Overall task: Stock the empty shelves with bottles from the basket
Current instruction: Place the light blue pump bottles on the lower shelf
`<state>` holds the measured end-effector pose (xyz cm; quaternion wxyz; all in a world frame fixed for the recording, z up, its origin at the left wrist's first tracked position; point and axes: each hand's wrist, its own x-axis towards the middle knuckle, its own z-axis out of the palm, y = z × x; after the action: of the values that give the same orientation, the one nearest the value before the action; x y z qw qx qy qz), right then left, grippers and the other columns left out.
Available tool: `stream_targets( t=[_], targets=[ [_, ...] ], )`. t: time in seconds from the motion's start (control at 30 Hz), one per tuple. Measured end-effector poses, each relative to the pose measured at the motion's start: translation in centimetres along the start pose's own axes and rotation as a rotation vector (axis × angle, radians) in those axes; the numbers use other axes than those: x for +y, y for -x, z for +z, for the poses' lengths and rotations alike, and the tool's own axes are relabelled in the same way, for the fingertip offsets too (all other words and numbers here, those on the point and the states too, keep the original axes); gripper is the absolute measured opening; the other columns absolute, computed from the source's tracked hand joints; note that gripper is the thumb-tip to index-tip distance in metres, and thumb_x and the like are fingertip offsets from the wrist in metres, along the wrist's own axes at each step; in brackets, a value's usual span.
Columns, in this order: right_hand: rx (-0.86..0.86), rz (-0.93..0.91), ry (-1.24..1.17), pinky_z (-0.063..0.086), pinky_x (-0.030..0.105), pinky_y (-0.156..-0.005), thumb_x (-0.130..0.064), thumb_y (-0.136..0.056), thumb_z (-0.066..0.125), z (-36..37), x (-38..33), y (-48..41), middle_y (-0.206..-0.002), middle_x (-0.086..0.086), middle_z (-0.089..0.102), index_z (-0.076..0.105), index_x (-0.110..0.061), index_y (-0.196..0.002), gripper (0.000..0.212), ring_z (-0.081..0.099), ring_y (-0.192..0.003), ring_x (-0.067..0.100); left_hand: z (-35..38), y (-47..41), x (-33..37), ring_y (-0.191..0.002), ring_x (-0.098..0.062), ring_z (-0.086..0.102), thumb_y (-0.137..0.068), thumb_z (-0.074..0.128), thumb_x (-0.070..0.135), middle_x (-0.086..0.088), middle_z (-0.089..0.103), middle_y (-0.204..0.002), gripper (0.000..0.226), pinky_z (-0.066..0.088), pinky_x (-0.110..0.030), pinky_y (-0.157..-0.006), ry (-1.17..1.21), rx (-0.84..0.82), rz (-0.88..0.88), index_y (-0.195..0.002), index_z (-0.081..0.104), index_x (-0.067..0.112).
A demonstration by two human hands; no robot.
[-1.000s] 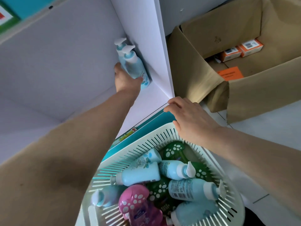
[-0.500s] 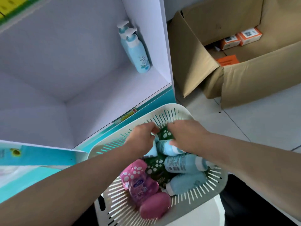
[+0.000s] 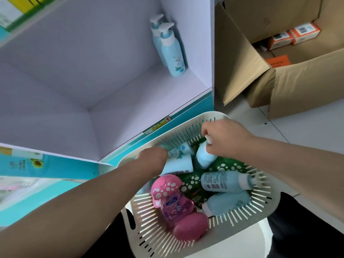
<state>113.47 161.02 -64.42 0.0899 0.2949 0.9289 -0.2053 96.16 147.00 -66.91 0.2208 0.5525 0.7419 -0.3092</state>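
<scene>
Through the head camera, your left hand (image 3: 151,158) is reaching into the slotted basket (image 3: 167,237) at its 10 o'clock side. Its fingers are curling over the neck end of a pale-blue bottle (image 3: 178,165) and grasping it, though the fingertips are hiding behind the hand. That bottle is lying with its flat base pointing toward 3 o'clock.

Your right hand (image 3: 226,138) is working at the basket's 12 o'clock side, pinching the white pump head of a tilted blue pump bottle (image 3: 204,156), whose base is pointing down among the others. The 2 held bottles are sitting just beside each other, and a leaf-printed blue bottle (image 3: 179,149) is lying just behind them, near the far wall.

More stock is waiting in the basket:
- A labelled blue bottle (image 3: 223,181) is lying at 3 o'clock, with its cap pointing toward 3 o'clock.
- A plain blue bottle (image 3: 229,203) is lying just below it, at 4 o'clock.
- A pink mushroom-capped bottle (image 3: 173,200) is lying at 7 o'clock, touching a rounded pink bottle (image 3: 191,228) at 6 o'clock.
- Green white-dotted bottles (image 3: 191,180) are lying underneath in the middle.

The white shelf (image 3: 139,101) is opening at 11 o'clock from the basket. In its far right corner, a front pump bottle (image 3: 172,53) and a rear pump bottle (image 3: 155,37) are standing upright, 1 right behind the other, close against the side wall.

At 2 o'clock from the basket, an open cardboard box (image 3: 297,86) is sitting on the floor, holding 2 orange cartons (image 3: 305,31).
</scene>
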Motion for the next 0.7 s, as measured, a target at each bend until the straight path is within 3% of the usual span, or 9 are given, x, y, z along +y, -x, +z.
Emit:
stream_targets(
  t=[0.1,0.2,0.33,0.4,0.5,0.7],
  targets=[
    [0.084,-0.064,-0.040,0.035,0.026,-0.072,-0.020,-0.079,0.061,-0.9,-0.6,-0.3,-0.109,-0.005,0.063,0.050,-0.024,-0.121,0.043,0.056,-0.103,0.017,1.0,0.2,-0.4,-0.095,-0.025,0.061,-0.086,0.058,0.003,-0.007,0.060,-0.104,0.033,0.048,-0.034,-0.070,-0.017,-0.050,0.000,-0.118,0.050,0.008],
    [0.027,-0.101,-0.083,0.044,0.026,-0.081,-0.009,-0.079,0.062,-0.2,-0.7,-0.5,-0.114,-0.006,0.063,0.053,-0.025,-0.122,0.046,0.057,-0.106,0.014,1.8,0.3,-0.3,-0.095,-0.027,0.062,-0.086,0.061,0.007,-0.010,0.062,-0.107,0.043,0.046,-0.035,-0.069,0.036,-0.042,-0.001,-0.124,0.041,0.007],
    [-0.019,-0.121,-0.057,0.040,0.022,-0.079,-0.008,-0.081,0.062,1.0,-0.2,-0.6,-0.117,-0.005,0.061,0.061,-0.023,-0.118,0.040,0.056,-0.105,0.015,1.2,0.3,0.3,-0.097,-0.028,0.061,-0.085,0.064,0.014,-0.010,0.060,-0.109,0.042,0.048,-0.036,-0.072,-0.010,-0.049,0.006,-0.122,0.045,0.007],
    [-0.021,-0.130,-0.054,0.042,0.025,-0.082,-0.010,-0.082,0.061,0.9,-0.2,-0.6,-0.116,-0.003,0.062,0.065,-0.023,-0.114,0.035,0.057,-0.105,0.016,0.4,0.4,0.8,-0.092,-0.024,0.060,-0.085,0.067,0.027,-0.005,0.059,-0.102,0.036,0.047,-0.034,-0.070,-0.102,-0.090,0.043,-0.114,0.054,0.011],
    [-0.034,-0.142,-0.046,0.047,0.029,-0.088,-0.011,-0.082,0.060,0.3,-0.2,-0.5,-0.117,-0.004,0.062,0.067,-0.024,-0.112,0.034,0.058,-0.106,0.016,-1.3,0.8,1.5,-0.077,-0.019,0.055,-0.072,0.075,0.051,0.004,0.054,-0.083,0.047,0.046,-0.030,-0.062,-0.151,-0.116,0.066,-0.101,0.060,0.017],
    [0.010,-0.189,-0.059,0.040,0.021,-0.090,-0.011,-0.078,0.059,-2.7,-0.9,0.4,-0.120,-0.008,0.063,0.063,-0.024,-0.120,0.044,0.054,-0.114,0.012,-5.8,2.4,0.2,-0.079,-0.020,0.060,-0.067,0.079,0.050,0.000,0.062,-0.082,0.049,0.042,-0.026,-0.062,0.228,0.005,-0.035,-0.096,0.068,0.012]
  ],
)
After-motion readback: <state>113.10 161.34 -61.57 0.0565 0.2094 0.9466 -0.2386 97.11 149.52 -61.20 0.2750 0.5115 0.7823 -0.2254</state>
